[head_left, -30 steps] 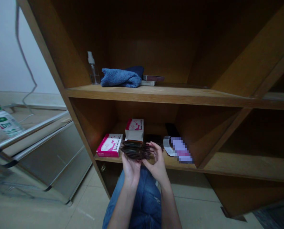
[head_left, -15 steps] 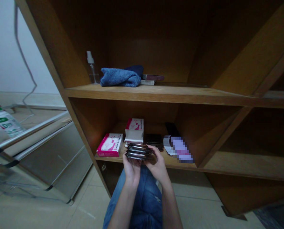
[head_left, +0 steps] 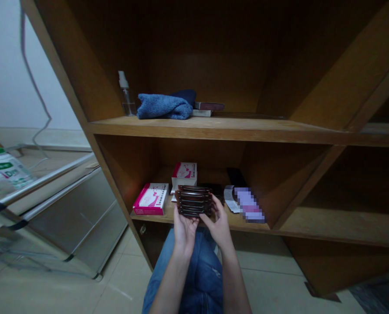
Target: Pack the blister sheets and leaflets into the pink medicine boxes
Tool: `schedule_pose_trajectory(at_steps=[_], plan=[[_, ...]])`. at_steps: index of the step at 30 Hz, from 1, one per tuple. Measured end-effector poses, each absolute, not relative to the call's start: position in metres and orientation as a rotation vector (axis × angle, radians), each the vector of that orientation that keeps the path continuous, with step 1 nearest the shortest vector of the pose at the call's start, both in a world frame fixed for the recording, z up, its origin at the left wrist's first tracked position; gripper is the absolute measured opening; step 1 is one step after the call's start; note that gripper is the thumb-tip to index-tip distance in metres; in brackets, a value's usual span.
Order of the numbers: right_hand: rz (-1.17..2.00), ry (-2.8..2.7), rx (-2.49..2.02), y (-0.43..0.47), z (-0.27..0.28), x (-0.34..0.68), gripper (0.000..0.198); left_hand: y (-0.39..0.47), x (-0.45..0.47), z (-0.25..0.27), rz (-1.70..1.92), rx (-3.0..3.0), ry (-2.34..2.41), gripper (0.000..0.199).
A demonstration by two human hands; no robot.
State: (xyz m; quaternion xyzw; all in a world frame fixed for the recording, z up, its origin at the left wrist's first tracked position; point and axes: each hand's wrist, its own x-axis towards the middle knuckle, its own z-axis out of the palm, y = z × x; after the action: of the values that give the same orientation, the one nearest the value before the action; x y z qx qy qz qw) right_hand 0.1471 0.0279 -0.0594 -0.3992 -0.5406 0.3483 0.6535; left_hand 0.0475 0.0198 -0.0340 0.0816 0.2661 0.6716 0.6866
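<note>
A stack of dark brown, glossy vials (head_left: 194,201), lying in parallel rows, is held between my two hands in front of the lower shelf. My left hand (head_left: 184,229) supports it from the left and below, fingers partly hidden under it. My right hand (head_left: 218,221) grips its right end, thumb along the lower edge. Behind the stack stands a pink-and-white box (head_left: 185,171) with a white flap in front, partly covered. Another pink-and-white box (head_left: 151,199) lies to the left. More dark items (head_left: 218,190) sit behind my right hand, mostly hidden.
A white paper leaflet (head_left: 231,199), partly blurred out, and a dark flat object (head_left: 236,176) lie on the right of the lower shelf (head_left: 246,223). Above are a spray bottle (head_left: 125,93), a blue towel (head_left: 164,106) and small boxes (head_left: 209,106). A metal-framed cart (head_left: 73,218) stands left.
The vial stack has been raised slightly and tilted, so more of its rows face me. Both hands moved up a little with it, and the dark items behind are more covered.
</note>
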Motion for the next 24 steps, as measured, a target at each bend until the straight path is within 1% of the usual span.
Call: schedule_pose_trajectory(at_steps=[8,17,24], plan=[[0.948,-1.003,-0.903,0.032,-0.059,0.148,0.055,0.008,0.057,-0.024,1.444,0.008,0.686,0.029],[1.036,-0.878,-0.938,0.035,-0.057,0.147,0.051,0.004,0.062,-0.02,1.401,-0.103,0.732,0.021],[1.053,-0.916,-0.95,0.037,-0.06,0.152,0.056,0.002,0.066,-0.018,1.402,-0.058,0.764,0.02]])
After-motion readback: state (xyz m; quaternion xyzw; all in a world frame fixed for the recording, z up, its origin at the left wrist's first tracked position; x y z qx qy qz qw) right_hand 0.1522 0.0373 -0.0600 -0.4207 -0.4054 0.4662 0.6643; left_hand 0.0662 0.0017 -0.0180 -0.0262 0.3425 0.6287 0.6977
